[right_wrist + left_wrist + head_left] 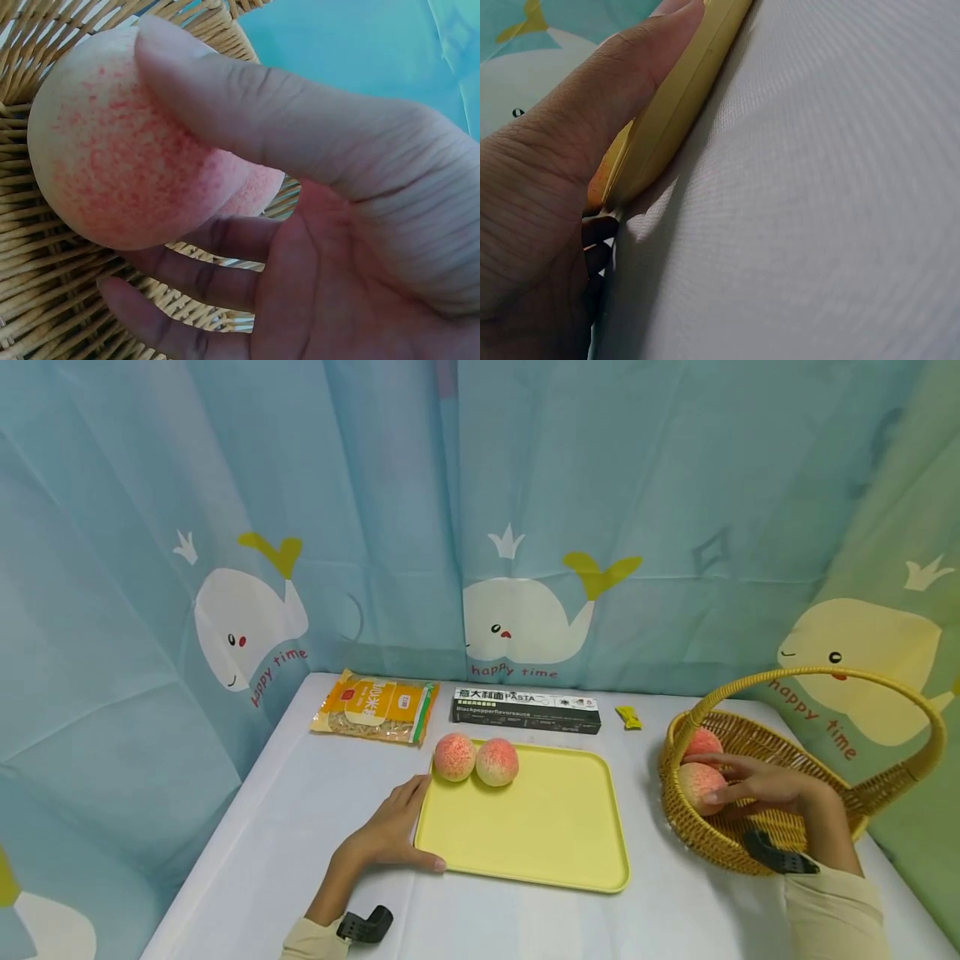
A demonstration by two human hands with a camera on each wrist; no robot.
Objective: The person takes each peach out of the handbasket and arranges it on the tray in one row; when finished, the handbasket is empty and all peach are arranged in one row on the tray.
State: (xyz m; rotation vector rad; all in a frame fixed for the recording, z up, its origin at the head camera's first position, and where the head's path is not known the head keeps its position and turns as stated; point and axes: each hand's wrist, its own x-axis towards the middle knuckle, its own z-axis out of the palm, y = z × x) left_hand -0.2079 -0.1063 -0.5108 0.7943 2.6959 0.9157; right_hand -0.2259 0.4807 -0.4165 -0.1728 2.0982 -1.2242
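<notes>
My right hand (765,783) reaches into a wicker basket (697,843) with an arched handle. Its thumb lies on a pink-and-cream peach (701,787) and its fingers bend round underneath, holding the fruit; the right wrist view shows this peach (127,150) close up. Another peach (703,742) sits behind it in the basket, partly covered by the fingers. At the near left corner of a yellow tray (540,827), my left hand (393,827) is spread, with fingers along the left side and thumb against the front rim. Two peaches (454,757) stand side by side in the tray's far left corner.
Behind the tray lie an orange bag of grain (375,708), a dark pasta box (525,710) and a small yellow wrapped packet (628,717). The basket's handle (825,673) arches above the right hand. A whale-print curtain (405,527) hangs round the white table (300,810).
</notes>
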